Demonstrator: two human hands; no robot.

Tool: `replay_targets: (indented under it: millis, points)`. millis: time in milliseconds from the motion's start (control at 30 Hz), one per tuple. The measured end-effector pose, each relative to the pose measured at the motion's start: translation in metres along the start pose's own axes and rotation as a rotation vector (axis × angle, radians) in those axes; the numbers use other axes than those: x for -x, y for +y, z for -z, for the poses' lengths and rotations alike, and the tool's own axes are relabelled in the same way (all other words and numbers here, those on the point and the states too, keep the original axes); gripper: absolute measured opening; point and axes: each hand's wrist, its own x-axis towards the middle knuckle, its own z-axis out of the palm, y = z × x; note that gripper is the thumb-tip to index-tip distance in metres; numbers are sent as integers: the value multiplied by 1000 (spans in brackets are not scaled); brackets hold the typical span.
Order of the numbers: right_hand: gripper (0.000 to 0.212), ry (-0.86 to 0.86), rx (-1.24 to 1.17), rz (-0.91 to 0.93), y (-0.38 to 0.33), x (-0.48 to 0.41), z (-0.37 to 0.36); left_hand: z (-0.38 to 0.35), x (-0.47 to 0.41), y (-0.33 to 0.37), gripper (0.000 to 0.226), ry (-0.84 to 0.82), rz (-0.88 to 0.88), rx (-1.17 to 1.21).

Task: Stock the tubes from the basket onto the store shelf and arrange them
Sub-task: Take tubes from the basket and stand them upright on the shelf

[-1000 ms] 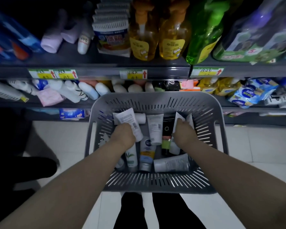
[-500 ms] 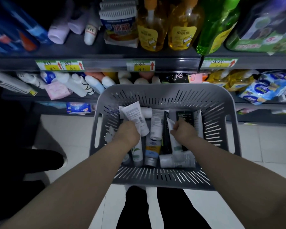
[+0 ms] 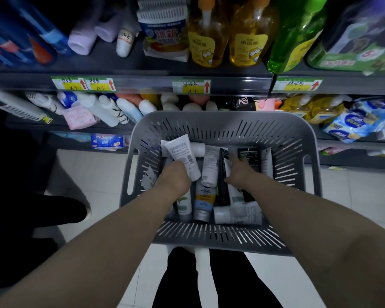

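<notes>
A grey slotted basket (image 3: 220, 117) sits in front of me, below the store shelf (image 3: 142, 85). Several tubes lie in it, among them a blue-and-yellow tube (image 3: 203, 198), a black tube (image 3: 248, 154) and a white one lying crosswise (image 3: 238, 215). My left hand (image 3: 176, 176) is inside the basket and grips a white tube with a barcode (image 3: 180, 152), its flat end pointing up. My right hand (image 3: 242, 174) is over a white tube with green print (image 3: 236, 194). Its thumb is at the tube's left side and one finger stretches toward the black tube.
The upper shelf carries yellow pump bottles (image 3: 209, 41), a green bottle (image 3: 296, 34) and lilac containers (image 3: 82, 38). White bottles (image 3: 111, 112) and packets crowd the lower shelf behind the basket. My legs (image 3: 209, 281) stand on pale floor tiles; a dark shoe (image 3: 53, 212) is at the left.
My left hand has lifted its white tube slightly higher in the basket. My right hand has stretched a finger forward over the tubes. The view has moved closer to the shelf.
</notes>
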Motion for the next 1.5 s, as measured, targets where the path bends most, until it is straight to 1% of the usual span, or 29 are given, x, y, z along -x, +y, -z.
replay_targets:
  millis: [67, 100, 200, 267, 300, 333, 400, 433, 467, 533, 600, 700, 767, 833, 867, 933, 1000, 1100, 1200, 1267, 1367, 1500]
  points:
    - [92, -31, 52, 26, 2, 1, 6, 1, -2, -1, 25, -13, 1, 2]
    - [84, -40, 92, 32, 4, 3, 9, 2, -3, -2, 25, -14, 3, 4]
    - [45, -18, 285, 29, 11, 14, 13, 2, -5, -3, 25, -11, 2, 5]
    - [38, 0, 300, 45, 14, 18, 7, 2, -6, -4, 25, -8, 6, 4]
    - [40, 11, 290, 67, 14, 19, 4, 1, -7, -4, 26, -4, 5, 0]
    - [47, 16, 275, 85, 14, 18, 1, 1, -8, -3, 26, -4, 3, -2]
    - [73, -3, 252, 88, 11, 16, 0, 0, -9, -2, 27, -11, 3, -5]
    - [86, -24, 274, 66, 10, 15, 0, -1, -10, -1, 27, -14, 3, -7]
    - [93, -35, 333, 45, 9, 13, 2, -3, -12, -1, 25, -17, 5, -9]
    - [97, -36, 506, 35, 8, 10, 9, -5, -14, -1, 24, -16, 14, -12]
    - [92, -21, 567, 72, 7, 13, 16, -7, -14, -1, 23, -2, 25, -6]
    - [68, 55, 417, 166, -2, 23, 23, -7, -12, 0, 28, 32, 37, 24]
    - [47, 13, 280, 206, -9, 33, 22, -7, -9, 2, 36, 45, 47, 60]
    - [25, -49, 282, 213, -11, 42, 20, -8, -9, 3, 43, 50, 65, 112]
    - [19, -60, 287, 212, -9, 47, 21, -10, -11, 3, 46, 49, 79, 147]
    - [25, -39, 263, 221, -8, 55, 24, -14, -16, -1, 52, 55, 120, 213]
    - [29, 52, 165, 249, -9, 60, 29, -18, -19, -2, 58, 69, 162, 250]
    - [29, 199, 1, 303, -15, 64, 35, -19, -18, 2, 54, 79, 152, 234]
    - [24, 253, -33, 335, -24, 68, 39, -12, -8, 9, 42, 30, 79, 119]
    - [20, 277, -11, 353, -29, 76, 42, -7, 0, 10, 32, 30, 15, 129]
    - [15, 380, -80, 366, -35, 99, 49, 12, 16, 10, 15, 100, -105, 194]
    - [15, 590, -98, 414, -52, 133, 56, 56, 44, 13, 19, 228, -281, 283]
